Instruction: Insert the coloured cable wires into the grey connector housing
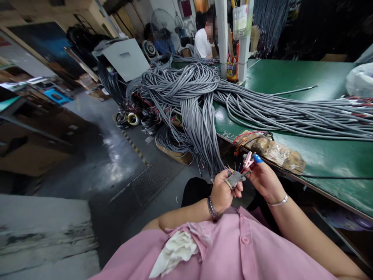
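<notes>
In front of my pink shirt, my left hand (222, 193) is closed around a small flat grey piece (234, 178). Several thin coloured wires (237, 168) fan out from its far side; their exact attachment is too small to make out. Close beside it, my right hand (264, 179) pinches a pink clip (248, 160) between thumb and fingers. Blue tape (257, 158) wraps the thumb tip. The clip is near the wires, and I cannot tell whether its jaws grip one. Behind my left hand hang the ends of a thick bundle of grey cables (201, 120).
More grey cables (291, 112) stretch across the green table (329, 155). A taped, worn block (272, 149) with red and black leads lies at its near edge. White posts (223, 39) rise from the table. A person (202, 42) sits beyond, near a fan (166, 29).
</notes>
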Demonstrator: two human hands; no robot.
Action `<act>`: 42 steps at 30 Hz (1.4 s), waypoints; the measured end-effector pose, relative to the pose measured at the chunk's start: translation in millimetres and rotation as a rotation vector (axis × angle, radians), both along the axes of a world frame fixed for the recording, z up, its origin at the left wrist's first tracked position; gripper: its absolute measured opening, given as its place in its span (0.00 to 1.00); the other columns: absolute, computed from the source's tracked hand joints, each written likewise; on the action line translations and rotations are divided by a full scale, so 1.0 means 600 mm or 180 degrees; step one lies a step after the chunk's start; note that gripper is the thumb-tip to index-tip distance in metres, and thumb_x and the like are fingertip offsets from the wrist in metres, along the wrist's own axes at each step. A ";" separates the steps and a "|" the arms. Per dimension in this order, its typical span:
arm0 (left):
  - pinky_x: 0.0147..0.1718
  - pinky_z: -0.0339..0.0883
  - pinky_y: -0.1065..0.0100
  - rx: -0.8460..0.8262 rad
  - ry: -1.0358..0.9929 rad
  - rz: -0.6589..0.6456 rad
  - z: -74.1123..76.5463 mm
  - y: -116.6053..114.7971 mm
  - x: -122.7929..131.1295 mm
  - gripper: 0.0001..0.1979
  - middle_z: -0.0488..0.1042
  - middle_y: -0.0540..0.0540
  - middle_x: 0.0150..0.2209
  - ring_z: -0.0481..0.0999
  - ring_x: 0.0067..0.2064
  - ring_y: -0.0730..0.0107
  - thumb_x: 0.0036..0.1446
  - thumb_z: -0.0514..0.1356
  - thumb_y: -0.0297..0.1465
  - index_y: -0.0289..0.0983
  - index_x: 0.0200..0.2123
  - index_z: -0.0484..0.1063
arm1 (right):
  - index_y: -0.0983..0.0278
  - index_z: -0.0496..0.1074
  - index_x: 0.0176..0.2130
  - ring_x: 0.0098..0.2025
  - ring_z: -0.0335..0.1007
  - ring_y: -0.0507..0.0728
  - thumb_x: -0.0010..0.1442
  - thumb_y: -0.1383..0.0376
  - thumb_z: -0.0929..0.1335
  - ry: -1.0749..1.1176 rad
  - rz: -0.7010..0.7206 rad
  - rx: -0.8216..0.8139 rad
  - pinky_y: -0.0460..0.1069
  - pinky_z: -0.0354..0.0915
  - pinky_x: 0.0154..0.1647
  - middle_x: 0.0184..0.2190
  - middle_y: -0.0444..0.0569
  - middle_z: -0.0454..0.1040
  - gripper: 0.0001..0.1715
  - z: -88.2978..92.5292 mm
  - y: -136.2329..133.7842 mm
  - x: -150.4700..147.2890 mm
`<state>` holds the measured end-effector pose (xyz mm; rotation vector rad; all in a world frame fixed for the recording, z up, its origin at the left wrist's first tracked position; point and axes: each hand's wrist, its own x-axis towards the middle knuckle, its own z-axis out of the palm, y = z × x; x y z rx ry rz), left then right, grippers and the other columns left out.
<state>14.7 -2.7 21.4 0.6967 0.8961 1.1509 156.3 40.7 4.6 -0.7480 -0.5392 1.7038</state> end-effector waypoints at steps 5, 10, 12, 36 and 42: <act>0.12 0.52 0.77 -0.0051 0.0004 0.0020 0.004 0.006 0.005 0.14 0.71 0.52 0.18 0.65 0.14 0.79 0.52 0.64 0.39 0.35 0.26 0.67 | 0.62 0.77 0.33 0.28 0.67 0.50 0.59 0.48 0.69 -0.0195 -0.0481 0.0249 0.45 0.66 0.29 0.29 0.46 0.75 0.20 -0.017 0.001 -0.012; 0.12 0.51 0.77 -0.0019 0.0017 0.0006 -0.003 0.007 0.010 0.12 0.71 0.51 0.18 0.66 0.14 0.79 0.53 0.62 0.37 0.35 0.27 0.67 | 0.63 0.78 0.34 0.27 0.69 0.51 0.52 0.45 0.72 0.0288 -0.0070 -0.0153 0.47 0.69 0.29 0.31 0.47 0.78 0.24 -0.014 0.011 -0.018; 0.12 0.51 0.77 -0.0007 0.0040 0.0005 -0.006 0.008 0.011 0.12 0.71 0.51 0.19 0.66 0.14 0.79 0.54 0.62 0.37 0.35 0.27 0.67 | 0.63 0.77 0.34 0.27 0.69 0.51 0.50 0.47 0.74 0.0443 -0.0069 -0.0244 0.47 0.69 0.28 0.30 0.46 0.78 0.23 -0.013 0.015 -0.019; 0.12 0.51 0.77 -0.0068 0.0101 0.0043 0.007 0.006 0.003 0.14 0.70 0.52 0.18 0.65 0.14 0.79 0.51 0.64 0.39 0.35 0.28 0.67 | 0.61 0.76 0.34 0.28 0.65 0.52 0.59 0.47 0.68 -0.0300 -0.0525 0.0299 0.46 0.65 0.28 0.29 0.46 0.74 0.20 -0.009 0.006 -0.014; 0.13 0.50 0.76 -0.0095 0.0085 0.0062 0.005 0.012 0.008 0.13 0.70 0.52 0.18 0.65 0.14 0.79 0.50 0.63 0.39 0.35 0.27 0.66 | 0.59 0.77 0.38 0.29 0.69 0.52 0.52 0.42 0.71 0.0187 -0.0002 -0.0003 0.48 0.69 0.29 0.34 0.46 0.78 0.26 -0.020 0.017 -0.016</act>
